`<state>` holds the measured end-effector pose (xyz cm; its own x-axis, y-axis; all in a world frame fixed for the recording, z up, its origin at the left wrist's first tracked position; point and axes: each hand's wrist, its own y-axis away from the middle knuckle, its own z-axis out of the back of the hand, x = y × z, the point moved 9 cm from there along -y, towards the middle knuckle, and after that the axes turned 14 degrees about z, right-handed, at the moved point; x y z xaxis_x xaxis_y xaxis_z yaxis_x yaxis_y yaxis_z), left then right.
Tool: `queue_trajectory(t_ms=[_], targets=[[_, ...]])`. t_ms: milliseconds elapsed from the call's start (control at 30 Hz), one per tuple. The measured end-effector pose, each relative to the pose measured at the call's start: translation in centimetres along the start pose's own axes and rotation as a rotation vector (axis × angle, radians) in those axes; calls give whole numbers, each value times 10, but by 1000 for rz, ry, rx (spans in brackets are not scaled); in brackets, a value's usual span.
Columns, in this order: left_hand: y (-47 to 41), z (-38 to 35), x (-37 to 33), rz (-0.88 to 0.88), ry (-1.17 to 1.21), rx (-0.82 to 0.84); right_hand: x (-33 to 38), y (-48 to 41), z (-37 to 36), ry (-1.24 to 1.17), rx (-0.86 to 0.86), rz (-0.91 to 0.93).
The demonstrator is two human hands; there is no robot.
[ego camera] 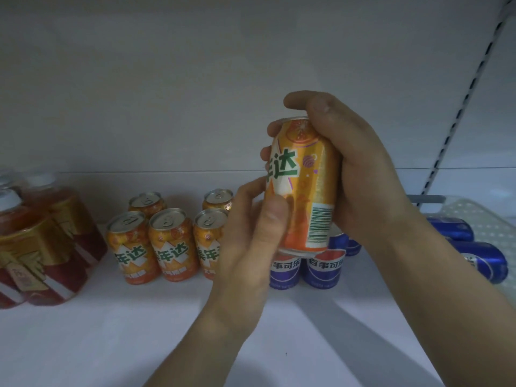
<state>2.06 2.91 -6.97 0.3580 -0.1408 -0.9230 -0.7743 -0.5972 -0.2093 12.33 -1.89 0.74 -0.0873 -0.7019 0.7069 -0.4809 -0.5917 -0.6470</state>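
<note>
An orange soda can (pixel 304 185) is held upright in the air above the white shelf (pixel 117 325). My right hand (pixel 360 174) grips it from the right, with fingers curled over its top and far side. My left hand (pixel 248 241) holds its lower left side, the thumb pressed on the can's front. The barcode faces me. Several matching orange cans (pixel 170 241) stand on the shelf to the left, below the held can.
Blue cola cans (pixel 324 269) stand just under the held can. More blue cans (pixel 485 261) lie on their sides in a white perforated basket (pixel 474 219) at right. Red-orange bottles (pixel 42 247) with gold labels stand at far left. A slotted upright (pixel 458 113) rises at right.
</note>
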Motion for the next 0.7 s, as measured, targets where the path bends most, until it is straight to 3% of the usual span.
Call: queue_trajectory(t_ms=[100,167,333,400,700], targets=[[5,-3,-4,-55,-290,-120,-5,0,5,24,-46,2],[8,1,-6,-76,-335,-218,-10,1,7,58,-51,-19],[0,-1,10,75,-29,17,-16,4,1,6,25,-106],[-1,-1,11,129,-44,46,-13,4,1,5,24,-90],[10,13,-12,-140,-314,-253,-14,2,-1,-53,8,-71]])
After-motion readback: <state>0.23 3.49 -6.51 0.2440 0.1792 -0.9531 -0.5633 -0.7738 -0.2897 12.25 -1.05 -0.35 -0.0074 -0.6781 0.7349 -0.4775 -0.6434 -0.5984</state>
